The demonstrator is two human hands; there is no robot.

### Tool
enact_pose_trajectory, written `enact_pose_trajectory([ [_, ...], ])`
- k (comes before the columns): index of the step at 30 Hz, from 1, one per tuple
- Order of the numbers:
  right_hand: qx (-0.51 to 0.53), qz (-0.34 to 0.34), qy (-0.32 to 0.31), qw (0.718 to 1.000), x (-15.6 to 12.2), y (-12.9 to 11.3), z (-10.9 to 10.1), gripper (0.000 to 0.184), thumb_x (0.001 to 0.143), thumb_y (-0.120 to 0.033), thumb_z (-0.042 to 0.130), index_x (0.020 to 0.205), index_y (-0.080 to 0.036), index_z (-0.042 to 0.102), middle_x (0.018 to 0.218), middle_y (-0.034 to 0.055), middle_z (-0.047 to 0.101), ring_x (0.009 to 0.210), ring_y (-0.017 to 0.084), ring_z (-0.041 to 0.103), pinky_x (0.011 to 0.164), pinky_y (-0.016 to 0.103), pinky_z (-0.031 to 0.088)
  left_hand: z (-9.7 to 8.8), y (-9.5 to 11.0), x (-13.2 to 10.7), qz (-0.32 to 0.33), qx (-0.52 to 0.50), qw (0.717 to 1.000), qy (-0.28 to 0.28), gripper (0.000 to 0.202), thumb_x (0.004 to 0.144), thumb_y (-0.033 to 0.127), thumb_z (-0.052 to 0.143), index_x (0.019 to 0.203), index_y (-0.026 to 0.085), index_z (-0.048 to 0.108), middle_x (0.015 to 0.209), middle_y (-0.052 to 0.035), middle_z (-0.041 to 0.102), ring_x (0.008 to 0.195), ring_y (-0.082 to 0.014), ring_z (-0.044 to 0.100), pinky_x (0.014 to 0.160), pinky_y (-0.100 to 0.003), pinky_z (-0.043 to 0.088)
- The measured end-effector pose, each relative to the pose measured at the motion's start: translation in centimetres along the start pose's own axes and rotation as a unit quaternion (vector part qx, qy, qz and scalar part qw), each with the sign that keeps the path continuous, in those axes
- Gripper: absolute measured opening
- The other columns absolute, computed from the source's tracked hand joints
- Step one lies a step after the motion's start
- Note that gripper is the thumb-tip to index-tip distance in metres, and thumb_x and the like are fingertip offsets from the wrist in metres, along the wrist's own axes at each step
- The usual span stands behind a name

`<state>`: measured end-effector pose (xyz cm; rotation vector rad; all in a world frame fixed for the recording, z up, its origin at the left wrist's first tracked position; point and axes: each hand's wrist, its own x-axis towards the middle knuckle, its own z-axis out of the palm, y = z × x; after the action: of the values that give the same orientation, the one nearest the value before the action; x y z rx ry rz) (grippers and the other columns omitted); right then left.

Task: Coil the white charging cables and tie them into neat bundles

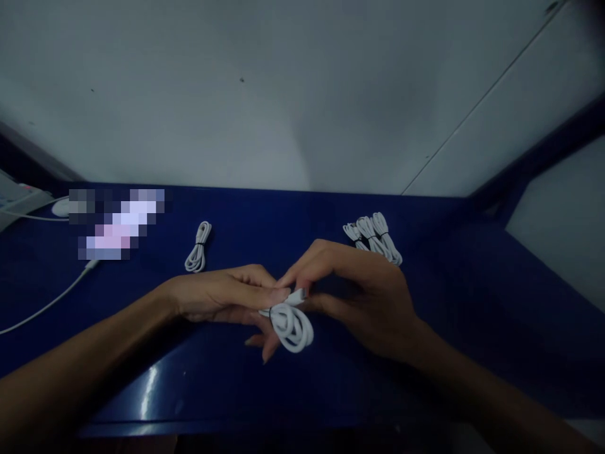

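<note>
Head view: left hand (224,295) pinches cable (293,329); right hand (371,287) half-curled, hold unclear; pixelated device (125,224) unreadable.

Left hand (222,296) pinches cable (293,328), right hand (373,290) at its plug (297,296); beyond, on blue table (274,221): one bundle (197,248) left, three bundles (372,234) right.

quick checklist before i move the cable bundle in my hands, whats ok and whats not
1. White cable bundle held by the left hand: ok.
2. Black tie around that bundle: ok; how tight, cannot tell.
3. Connector visible, metal tip uncovered: ok.
4. Right hand gripping the connector: cannot tell; its fingers are close by.
5. Lone tied bundle lying apart from the three tied bundles: ok.
</note>
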<state>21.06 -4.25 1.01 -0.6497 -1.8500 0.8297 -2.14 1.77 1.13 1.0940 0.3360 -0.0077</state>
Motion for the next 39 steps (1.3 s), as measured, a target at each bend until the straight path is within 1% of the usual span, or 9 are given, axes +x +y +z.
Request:
enact_pose_trajectory([
  [4, 0.02, -0.013, 0.078, 0.997, -0.4, -0.1, 0.8, 0.011, 0.096, -0.016, 0.082, 0.096, -0.025, 0.077, 0.088, -0.0004, 0.078, 0.078, 0.017, 0.074, 0.068, 0.034, 0.062, 0.3, -0.4, 0.1, 0.007, -0.028, 0.999, 0.028, 0.046, 0.097, 0.062, 0.073, 0.078, 0.021, 0.081, 0.071, -0.0078, 0.067, 0.066, -0.0192, 0.06, 0.059, -0.029, 0.051],
  [7, 0.078, 0.039, 0.098, 0.991, -0.4, -0.4, 1.2, 0.011, 0.095, -0.018, 0.085, 0.094, -0.026, 0.077, 0.089, -0.0006, 0.078, 0.08, 0.017, 0.075, 0.072, 0.034, 0.064, 0.5, -0.3, 0.1, 0.023, -0.035, 0.998, 0.042, 0.048, 0.097, 0.063, 0.072, 0.077, 0.02, 0.079, 0.068, -0.0069, 0.063, 0.065, -0.018, 0.059, 0.053, -0.027, 0.047],
  [11, 0.169, 0.154, 0.063, 0.971, -0.1, -0.6, 1.0, 0.01, 0.093, -0.028, 0.087, 0.094, -0.025, 0.078, 0.09, 0.0, 0.079, 0.08, 0.017, 0.077, 0.069, 0.032, 0.068, 0.6, 0.0, 0.1, 0.027, -0.021, 0.998, 0.055, 0.044, 0.096, 0.06, 0.076, 0.082, 0.02, 0.082, 0.075, -0.0089, 0.07, 0.068, -0.0177, 0.06, 0.053, -0.026, 0.047],
  [16, 0.213, 0.189, 0.002, 0.958, 0.1, -0.2, 0.2, 0.009, 0.093, -0.025, 0.087, 0.095, -0.022, 0.079, 0.083, -0.0015, 0.078, 0.069, 0.013, 0.075, 0.061, 0.026, 0.066, 0.6, 0.4, 0.3, 0.042, 0.029, 0.997, 0.052, 0.032, 0.096, 0.05, 0.079, 0.092, 0.019, 0.085, 0.086, -0.0098, 0.076, 0.07, -0.0175, 0.064, 0.064, -0.029, 0.056],
  [21, 0.076, 0.162, 0.045, 0.983, 0.2, 0.1, -0.6, 0.006, 0.096, -0.022, 0.084, 0.097, -0.023, 0.077, 0.085, -0.0017, 0.076, 0.073, 0.013, 0.074, 0.065, 0.026, 0.063, 0.1, 0.7, 0.7, 0.088, 0.105, 0.974, 0.179, 0.022, 0.096, 0.04, 0.081, 0.093, 0.018, 0.083, 0.084, -0.0062, 0.074, 0.075, -0.0165, 0.069, 0.074, -0.03, 0.059],
  [26, -0.14, 0.08, 0.029, 0.987, 0.4, 0.5, -1.3, 0.002, 0.103, -0.023, 0.076, 0.103, -0.024, 0.077, 0.09, -0.0004, 0.074, 0.078, 0.015, 0.07, 0.071, 0.029, 0.058, -0.1, 0.7, 0.7, 0.09, 0.191, 0.947, 0.243, 0.017, 0.096, 0.036, 0.081, 0.095, 0.019, 0.084, 0.085, -0.0056, 0.078, 0.084, -0.0194, 0.073, 0.086, -0.034, 0.058],
  [32, -0.267, -0.003, -0.038, 0.963, 0.6, 1.2, -1.9, 0.006, 0.108, -0.02, 0.069, 0.102, -0.022, 0.07, 0.096, 0.0024, 0.07, 0.082, 0.017, 0.064, 0.069, 0.031, 0.053, 0.3, 1.0, 0.6, 0.094, 0.244, 0.925, 0.275, 0.012, 0.096, 0.033, 0.082, 0.099, 0.021, 0.084, 0.084, -0.0027, 0.078, 0.079, -0.0169, 0.071, 0.074, -0.027, 0.053],
  [35, -0.304, -0.026, -0.067, 0.95, 0.5, 1.7, -1.9, 0.008, 0.111, -0.018, 0.062, 0.104, -0.019, 0.066, 0.1, 0.0058, 0.068, 0.087, 0.019, 0.062, 0.072, 0.033, 0.053, 0.8, 0.7, 0.9, 0.112, 0.313, 0.884, 0.329, 0.017, 0.096, 0.038, 0.082, 0.101, 0.022, 0.084, 0.087, -0.0026, 0.079, 0.078, -0.0174, 0.07, 0.068, -0.027, 0.05],
  [39, -0.39, -0.059, -0.059, 0.917, 0.4, 2.5, -1.6, 0.015, 0.113, -0.022, 0.057, 0.102, -0.016, 0.064, 0.098, 0.0094, 0.067, 0.089, 0.021, 0.058, 0.076, 0.036, 0.054, 1.9, -0.2, 1.4, 0.18, 0.463, 0.76, 0.419, 0.02, 0.098, 0.041, 0.079, 0.108, 0.026, 0.088, 0.099, -0.0044, 0.082, 0.084, -0.0199, 0.073, 0.071, -0.029, 0.053],
])
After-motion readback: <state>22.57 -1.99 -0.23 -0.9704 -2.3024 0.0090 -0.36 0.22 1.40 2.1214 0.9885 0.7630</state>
